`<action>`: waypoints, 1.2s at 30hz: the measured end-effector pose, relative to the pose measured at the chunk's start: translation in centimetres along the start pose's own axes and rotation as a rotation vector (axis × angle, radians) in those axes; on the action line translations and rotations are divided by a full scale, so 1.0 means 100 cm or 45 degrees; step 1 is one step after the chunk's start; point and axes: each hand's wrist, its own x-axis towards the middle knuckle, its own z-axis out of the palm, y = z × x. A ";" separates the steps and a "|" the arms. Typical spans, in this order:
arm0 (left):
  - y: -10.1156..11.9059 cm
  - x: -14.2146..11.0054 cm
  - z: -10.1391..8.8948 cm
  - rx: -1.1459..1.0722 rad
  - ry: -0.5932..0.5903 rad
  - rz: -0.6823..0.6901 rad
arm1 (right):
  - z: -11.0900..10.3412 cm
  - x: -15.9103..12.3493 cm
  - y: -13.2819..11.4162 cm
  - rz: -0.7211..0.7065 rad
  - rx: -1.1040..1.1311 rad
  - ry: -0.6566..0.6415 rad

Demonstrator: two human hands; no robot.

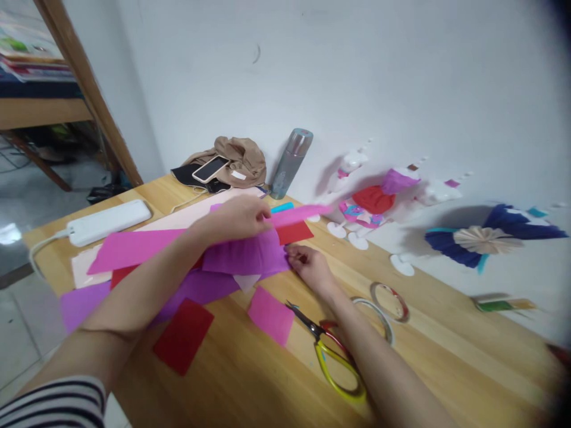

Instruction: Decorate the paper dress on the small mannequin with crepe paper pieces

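Observation:
My left hand (241,219) is closed over the paper pile, with a blurred pink paper strip (303,214) reaching out to the right from its fingers. Under it lies a gathered piece of purple crepe paper (245,254). At the right edge of that purple piece, my right hand (310,268) has its fingertips pinched together. What sits between them is too small to make out. Below the hands are a pink paper square (271,315) and a red paper piece (184,336). Scissors with yellow and red handles (336,362) lie beside my right forearm.
Two tape rolls (390,302) lie right of my forearm. Along the wall stand several white dress-form figures, one in a red skirt (373,200), another in navy pleats (464,246). A grey bottle (291,165), brown cloth (245,160), phone (211,169) and white power strip (109,223) are behind.

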 end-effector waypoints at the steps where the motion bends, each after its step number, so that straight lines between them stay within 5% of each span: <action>1: -0.001 0.000 0.008 0.106 -0.147 0.038 | -0.004 -0.004 0.000 -0.006 -0.007 -0.003; 6: -0.001 -0.004 0.047 0.475 -0.516 0.056 | -0.019 -0.031 -0.006 -0.082 -0.120 -0.066; 13: 0.007 -0.006 0.081 0.584 -0.546 0.023 | -0.016 -0.060 -0.007 -0.138 -0.085 -0.074; 18: -0.015 0.012 0.067 0.548 -0.447 0.016 | -0.012 -0.075 -0.027 -0.143 -0.115 -0.176; 24: -0.035 0.025 0.039 0.258 -0.156 -0.103 | -0.002 -0.090 -0.058 -0.496 -0.173 -0.435; 30: -0.046 0.030 0.029 -0.238 -0.024 -0.190 | 0.005 -0.090 -0.053 -0.561 -0.261 -0.400; 36: -0.050 0.029 0.027 -0.343 0.082 -0.242 | 0.006 -0.092 -0.049 -0.586 -0.290 -0.383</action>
